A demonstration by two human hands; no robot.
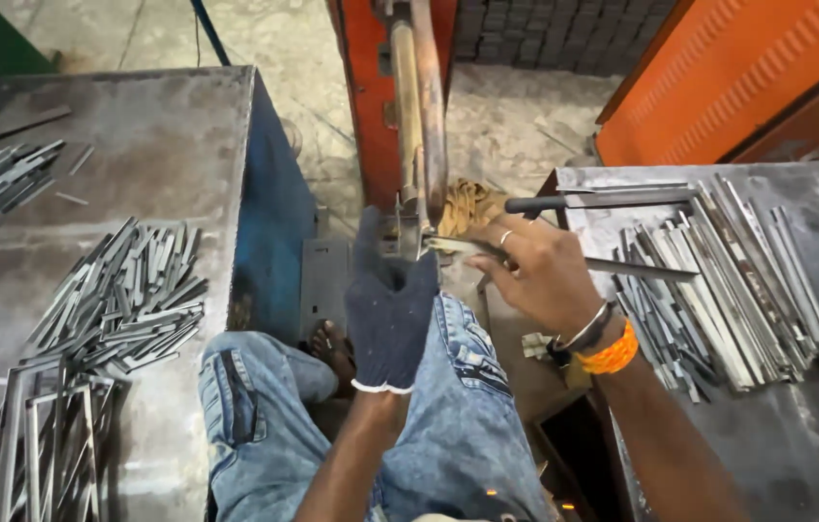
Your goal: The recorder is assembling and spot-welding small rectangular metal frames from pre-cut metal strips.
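My left hand (388, 307) wears a dark knit glove and reaches up to the tip of the welding arms (417, 116), gripping a small metal piece there, mostly hidden by the glove. My right hand (533, 275) is bare, with a ring and orange and silver bangles. It holds a long thin metal strip (622, 266) whose left end lies at the electrode tips (412, 237). I sit with my knees in faded blue jeans (448, 406) under the machine.
A steel table (168, 145) on the left carries a heap of short metal strips (129, 295) and welded frames (42, 435). The right table (816, 454) holds long strips (729, 280). An orange machine body (719, 68) stands behind. A bare foot (332, 348) rests on a pedal.
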